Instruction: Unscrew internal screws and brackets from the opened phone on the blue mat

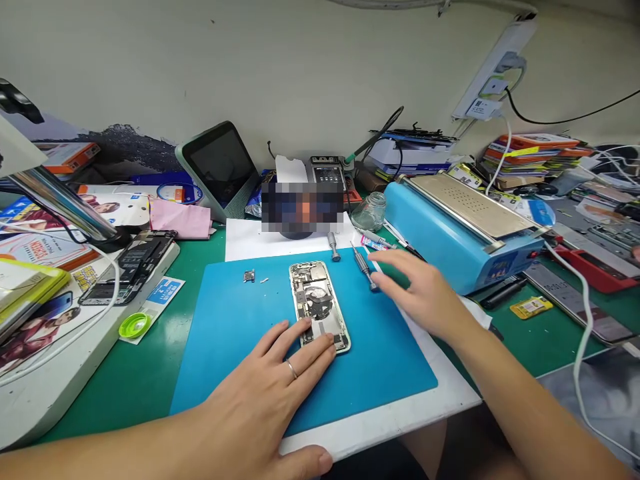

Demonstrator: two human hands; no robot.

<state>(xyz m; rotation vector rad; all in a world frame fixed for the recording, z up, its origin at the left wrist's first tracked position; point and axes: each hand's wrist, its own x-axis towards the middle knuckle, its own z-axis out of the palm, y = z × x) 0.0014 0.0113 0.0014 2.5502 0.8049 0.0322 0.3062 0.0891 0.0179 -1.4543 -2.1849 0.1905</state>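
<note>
On the blue mat (pixel 225 340) lies an opened smartphone (pixel 320 303), its inner parts exposed inside a pale frame. My left hand (pixel 277 373), with a ring on one finger, rests flat with its fingertips on the phone's lower end. My right hand (pixel 420 287) hovers over the mat's right side, fingers apart and holding nothing that I can see. Its fingertips are close to the handle end of a grey screwdriver (pixel 363 268); whether they touch it I cannot tell. A small dark phone part (pixel 249 275) and a tiny pale piece (pixel 265 281) lie left of the phone.
Another short screwdriver (pixel 333 247) is at the mat's back edge. A glass jar (pixel 370 212) and a blue heating-plate machine (pixel 440 233) stand back right. At left are a lamp stand (pixel 75 200), another opened phone (pixel 127 267) and a green cap (pixel 135 325).
</note>
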